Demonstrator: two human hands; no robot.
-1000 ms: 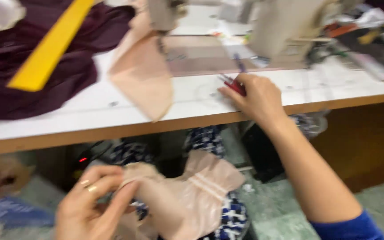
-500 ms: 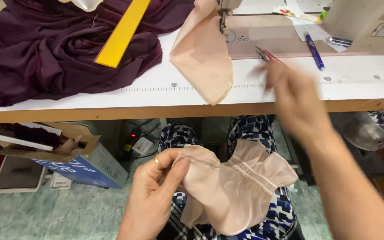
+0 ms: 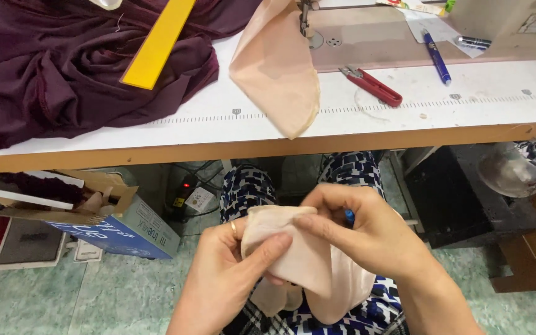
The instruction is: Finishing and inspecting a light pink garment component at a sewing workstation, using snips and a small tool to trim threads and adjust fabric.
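Both hands grip the peach fabric piece (image 3: 308, 260) over the lap, below the bench (image 3: 342, 118) edge. Left hand (image 3: 221, 279) fingers pinch its left side; right hand (image 3: 367, 232) fingers clamp the top edge, also holding a small blue tool (image 3: 349, 216).

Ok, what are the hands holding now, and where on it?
Both hands, left and right, pinch the small peach fabric piece at its folded upper edge, over the lap.

ruler (image 3: 158, 43) on cloth (image 3: 63, 68) (left), snips (image 3: 373, 85) right
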